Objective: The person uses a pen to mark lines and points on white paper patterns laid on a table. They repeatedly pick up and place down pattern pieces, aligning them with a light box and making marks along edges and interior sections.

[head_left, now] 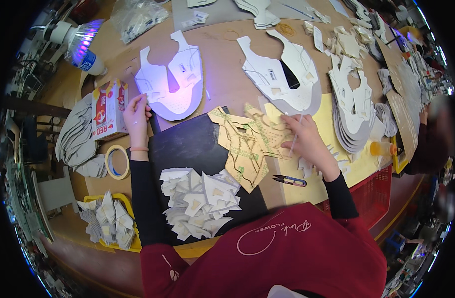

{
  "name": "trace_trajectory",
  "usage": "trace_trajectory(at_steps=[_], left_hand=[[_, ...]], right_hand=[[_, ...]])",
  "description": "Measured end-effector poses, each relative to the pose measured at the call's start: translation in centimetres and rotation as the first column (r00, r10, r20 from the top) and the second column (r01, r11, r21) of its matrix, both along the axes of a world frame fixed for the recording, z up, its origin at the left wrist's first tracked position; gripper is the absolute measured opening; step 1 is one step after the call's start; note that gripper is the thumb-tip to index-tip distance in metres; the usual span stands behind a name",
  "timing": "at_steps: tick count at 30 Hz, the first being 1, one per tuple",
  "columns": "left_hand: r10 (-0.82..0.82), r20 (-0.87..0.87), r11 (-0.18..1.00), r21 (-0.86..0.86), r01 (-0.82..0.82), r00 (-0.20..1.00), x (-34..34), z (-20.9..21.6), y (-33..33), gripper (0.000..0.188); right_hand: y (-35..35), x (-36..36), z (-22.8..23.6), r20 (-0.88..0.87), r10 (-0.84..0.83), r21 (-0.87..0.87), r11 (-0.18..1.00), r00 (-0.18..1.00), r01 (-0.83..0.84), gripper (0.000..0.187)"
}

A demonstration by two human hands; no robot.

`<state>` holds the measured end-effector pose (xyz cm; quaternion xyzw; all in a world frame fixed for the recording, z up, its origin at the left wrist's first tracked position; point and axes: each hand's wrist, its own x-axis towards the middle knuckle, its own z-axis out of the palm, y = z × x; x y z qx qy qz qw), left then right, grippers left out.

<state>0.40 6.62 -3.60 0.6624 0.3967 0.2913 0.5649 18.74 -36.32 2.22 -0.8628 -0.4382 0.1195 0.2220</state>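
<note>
My left hand (137,115) is closed, its fingertips pinching the left edge of a white shoe upper (187,74) with a grey toe, lit by violet light. My right hand (307,139) is closed around a thin pale stick, perhaps a pen (294,137), whose tip I cannot make out. Under its fingers lie tan pattern templates (245,149) with dark lines and green print, partly over a black mat (180,141). A second white shoe upper (299,54) lies just beyond my right hand. A pile of small white cut pieces (200,203) rests on the mat.
A glowing lamp (85,37) stands at far left, above a red and white box (105,111) and a tape roll (117,162). Dark thread snips (290,181) lie near my right wrist. Stacked uppers (354,129) and a red crate (369,198) are at right.
</note>
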Motion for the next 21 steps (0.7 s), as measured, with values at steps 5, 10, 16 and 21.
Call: trace_trajectory(at_steps=[5, 10, 16, 21], left_hand=[[0.018, 0.005, 0.999, 0.033, -0.018, 1.000, -0.9, -0.5, 0.3, 0.022], [0.034, -0.030, 0.946, 0.323, -0.022, 0.999, -0.4, -2.3, 1.0, 0.027], [0.010, -0.017, 0.955, 0.295, -0.005, 1.000, -1.0, -2.0, 0.5, 0.040], [0.078, -0.080, 0.897, 0.442, -0.035, 0.994, -0.4, 0.2, -0.7, 0.036]], right_hand=[[0.3, 1.4, 1.4, -0.204, 0.020, 0.016, 1.000, 0.979, -0.017, 0.043], [1.8, 2.7, 6.5, -0.217, -0.064, 0.186, 0.977, 0.974, 0.105, 0.020], [11.7, 4.3, 6.8, -0.329, 0.064, 0.436, 0.895, 0.942, 0.092, 0.025], [22.6, 5.1, 4.0, -0.417, 0.277, 0.422, 0.902, 0.866, -0.085, 0.032]])
